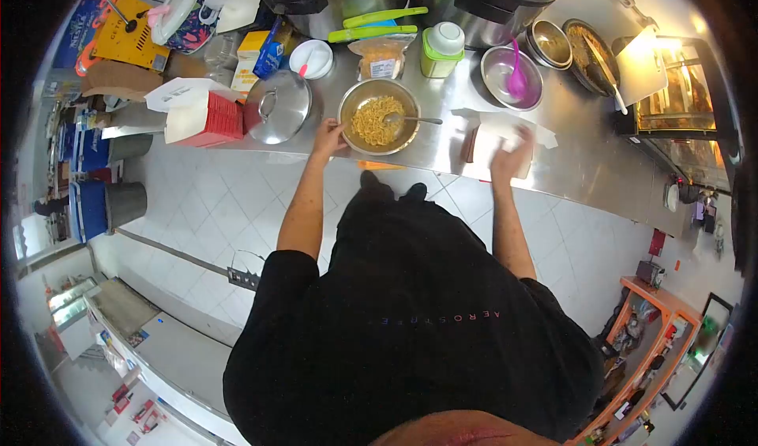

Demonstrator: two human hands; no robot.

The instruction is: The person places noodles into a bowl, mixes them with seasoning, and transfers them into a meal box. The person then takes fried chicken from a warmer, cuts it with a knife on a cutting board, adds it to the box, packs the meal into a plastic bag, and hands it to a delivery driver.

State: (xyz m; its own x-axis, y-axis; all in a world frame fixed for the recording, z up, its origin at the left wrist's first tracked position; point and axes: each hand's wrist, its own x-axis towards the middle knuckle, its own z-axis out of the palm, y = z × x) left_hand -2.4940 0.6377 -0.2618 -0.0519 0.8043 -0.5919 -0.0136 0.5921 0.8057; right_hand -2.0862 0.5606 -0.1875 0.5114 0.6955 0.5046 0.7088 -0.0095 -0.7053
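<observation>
A steel bowl [345,113] of cooked noodles [377,122] rests on the metal counter. A metal spoon [418,120] lies in it, its handle over the right rim. My left hand [330,138] grips the bowl's left rim between thumb and fingers. To the right, an unfolded paper takeout box [491,136], white inside with a dark red side, sits near the counter's front edge. Over its right part is my right hand [513,154], slightly blurred, with fingers stretched out and apart. Whether it touches the box I cannot tell.
Left of the bowl are a lidded steel pot [278,106] and a stack of red takeout boxes [209,118]. Behind stand a bag of orange food [383,58], a green container [440,59] and large cookers [355,8]. A bowl [493,75] with a purple ladle [517,79] is farther right.
</observation>
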